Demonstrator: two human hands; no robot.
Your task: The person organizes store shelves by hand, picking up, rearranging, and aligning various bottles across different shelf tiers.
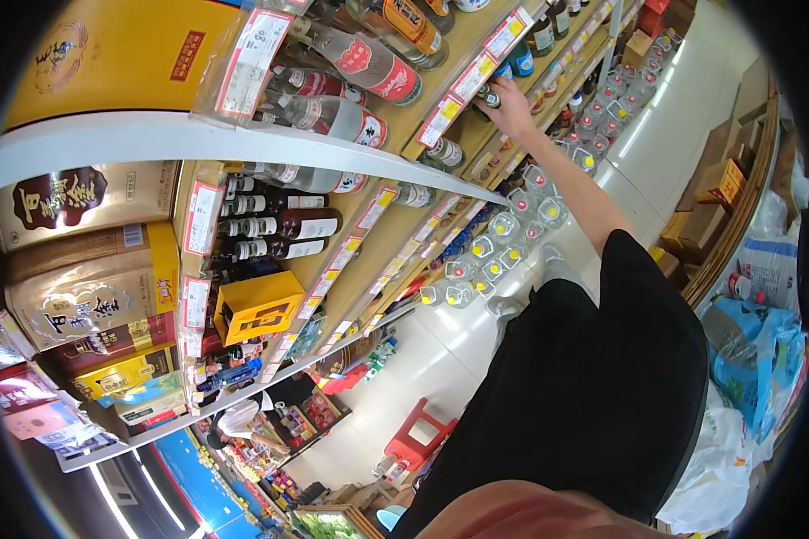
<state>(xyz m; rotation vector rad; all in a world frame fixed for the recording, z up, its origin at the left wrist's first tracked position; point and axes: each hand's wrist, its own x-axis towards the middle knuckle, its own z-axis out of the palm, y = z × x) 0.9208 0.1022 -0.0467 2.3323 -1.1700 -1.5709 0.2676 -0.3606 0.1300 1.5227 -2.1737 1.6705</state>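
One bare hand (510,110) reaches from a black sleeve to the upper shelf, its fingers closed around a small dark green bottle (488,96). By the arm's place in the tilted view I take it for my right hand, though this is not certain. Blue bottles (520,61) stand just beyond it on the same shelf. Price labels (473,78) run along the shelf edge next to the hand. Clear bottles with red labels (368,67) lie nearer the top left of the view. My left hand does not show.
Large clear jugs (503,226) with yellow and red caps stand on the floor below the shelves. Cardboard boxes (695,229) and plastic bags (755,350) are at the right. A red stool (420,434) stands on the floor. Another person (240,419) is farther off, lower left.
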